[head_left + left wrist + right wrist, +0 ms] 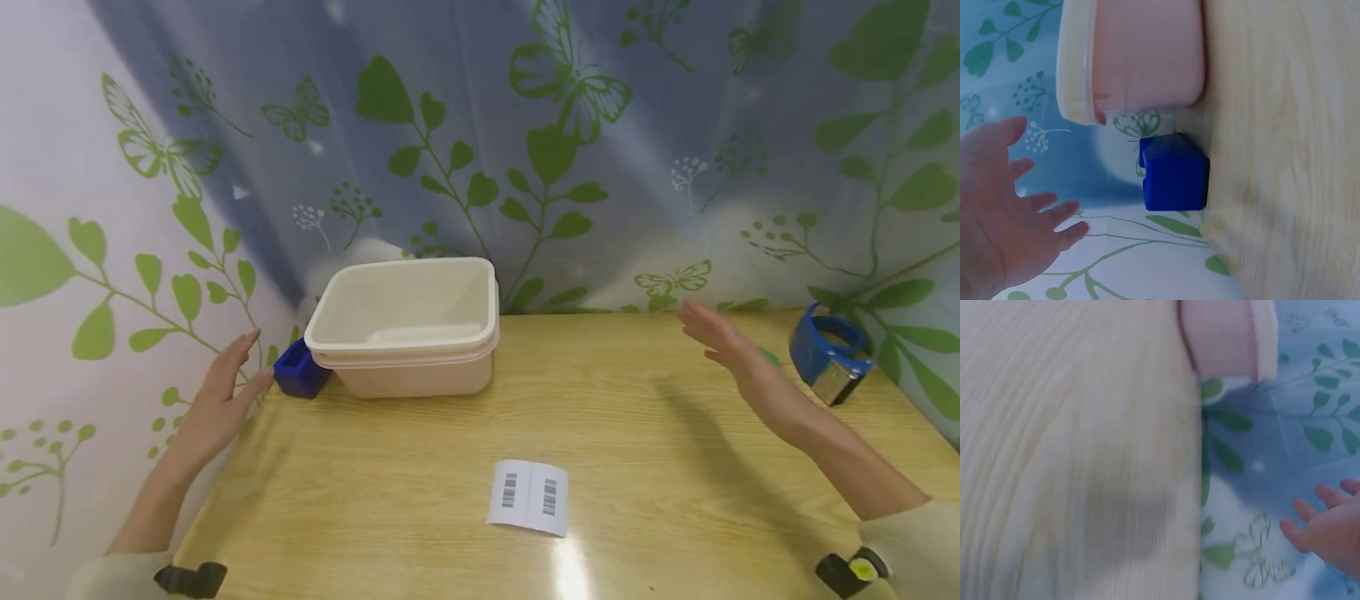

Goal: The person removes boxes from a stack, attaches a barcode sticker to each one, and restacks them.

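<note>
My left hand [219, 410] hovers over the table's left edge with fingers extended and nothing in it. Nearest to it is a small dark blue block-shaped holder [302, 372] with an opening in its top, which also shows in the left wrist view as a blue block [1176, 174]. Right beside that holder stand nested plastic tubs, a cream one [405, 340] inside a pink one [416, 379]. On the other side my right hand [757, 379] is raised above the table, fingers straight and holding nothing. Its shadow falls on the wood below.
A white paper with two barcodes [528, 497] lies at the front middle of the wooden table [615, 417]. At the right edge sits a blue tape dispenser [828, 354], with a green thing [768, 357] partly hidden behind my right hand. Patterned curtains [465, 125] hang behind and at the sides.
</note>
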Motion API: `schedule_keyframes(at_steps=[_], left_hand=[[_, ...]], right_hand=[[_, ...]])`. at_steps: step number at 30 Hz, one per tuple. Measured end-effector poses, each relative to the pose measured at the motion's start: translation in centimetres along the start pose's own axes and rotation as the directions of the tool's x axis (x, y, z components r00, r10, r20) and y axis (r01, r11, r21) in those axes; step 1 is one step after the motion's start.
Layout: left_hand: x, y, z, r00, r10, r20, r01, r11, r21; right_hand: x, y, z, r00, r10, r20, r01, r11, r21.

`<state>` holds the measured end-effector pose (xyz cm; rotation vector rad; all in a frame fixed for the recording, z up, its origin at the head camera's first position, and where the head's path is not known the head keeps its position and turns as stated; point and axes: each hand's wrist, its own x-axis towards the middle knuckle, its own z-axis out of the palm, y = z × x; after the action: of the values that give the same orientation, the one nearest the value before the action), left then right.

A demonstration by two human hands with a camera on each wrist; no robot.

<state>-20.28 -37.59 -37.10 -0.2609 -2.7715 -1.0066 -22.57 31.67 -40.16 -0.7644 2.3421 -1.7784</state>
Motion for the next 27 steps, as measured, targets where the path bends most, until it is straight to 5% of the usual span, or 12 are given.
schedule_keyframes(at_steps=[6,12,20,27], left_hand=[[0.9,0.3,-0.2,0.991,-0.125,0.051,0.131,0.981,-0.14],[1.7,0.0,0.0,0.981,-0.162,0.106,0.184,0.951,-0.247],[2.5,0.0,0.4,0.986,-0.113,0.122,0.154,0.893,-0.424],[3.9,0.2,1.0,0.984,-0.108,0.139,0.166,0.831,-0.531]], right_hand=[[2.5,-3.9,4.7,0.999,0.013,0.047,-0.02,0.988,0.156],[5.9,-4.9,8.0,0.992,0.051,0.118,-0.094,0.912,0.4],[10.0,-4.5,11.0,0.984,0.132,0.12,-0.177,0.796,0.578],[12.9,-4.3,13.4,0.97,0.231,0.069,-0.229,0.789,0.57]])
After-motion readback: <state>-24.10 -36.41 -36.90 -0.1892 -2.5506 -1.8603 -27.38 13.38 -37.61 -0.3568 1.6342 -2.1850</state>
